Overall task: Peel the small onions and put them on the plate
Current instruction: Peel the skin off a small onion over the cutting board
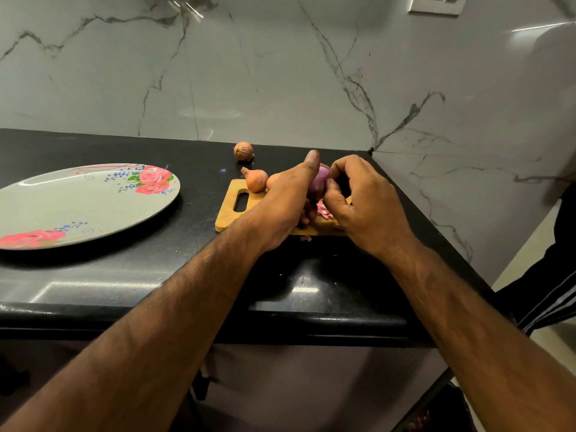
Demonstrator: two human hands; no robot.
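My left hand [285, 201] grips a small, partly peeled purple onion [320, 182] above the wooden cutting board [229, 213], its thumb raised beside the onion. My right hand [364, 201] pinches the onion's right side with curled fingers. Pink peel scraps [324, 211] lie on the board under my hands. Two unpeeled onions sit at the board's far edge, one [256, 179] in full view and one [273, 181] half hidden behind my left hand. A third unpeeled onion [243, 150] rests on the counter near the wall. The grey flowered plate [93, 210] lies at the left with nothing on it.
The black counter [140, 275] meets a marble wall behind and at the right. Its front edge runs below my forearms. A peel scrap [306, 238] lies just off the board's near edge. A wall socket [436, 4] sits top right.
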